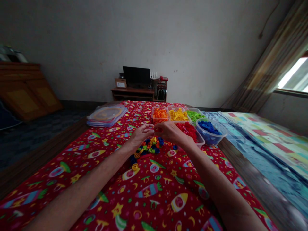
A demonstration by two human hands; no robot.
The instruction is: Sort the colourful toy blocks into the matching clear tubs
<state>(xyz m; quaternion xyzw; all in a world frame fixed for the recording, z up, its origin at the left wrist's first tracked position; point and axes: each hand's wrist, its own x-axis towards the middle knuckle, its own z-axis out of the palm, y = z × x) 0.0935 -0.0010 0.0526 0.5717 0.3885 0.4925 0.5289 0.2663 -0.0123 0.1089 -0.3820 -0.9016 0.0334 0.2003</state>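
My left hand (141, 134) and my right hand (168, 131) come close together over a small mixed pile of plastic building blocks (151, 149). The left fingers are loosely curved and apart, and no block shows in them. On the right hand the fingers are bent in and pressed together; whatever they hold is hidden. Yellow, blue, green and orange pieces make up the pile, with a yellow round piece (135, 166) at its near edge. A blue piece (175, 147) lies apart, below the right hand. Behind that hand, red blocks (189, 131) fill a clear container.
Clear containers hold orange blocks (160, 113), yellow blocks (178, 114) and green blocks (195, 116) at the back. A round clear tub (211, 138) of blue blocks stands right. Stacked lids (107, 115) lie at the back left. A patterned red cloth (144, 205) covers the table.
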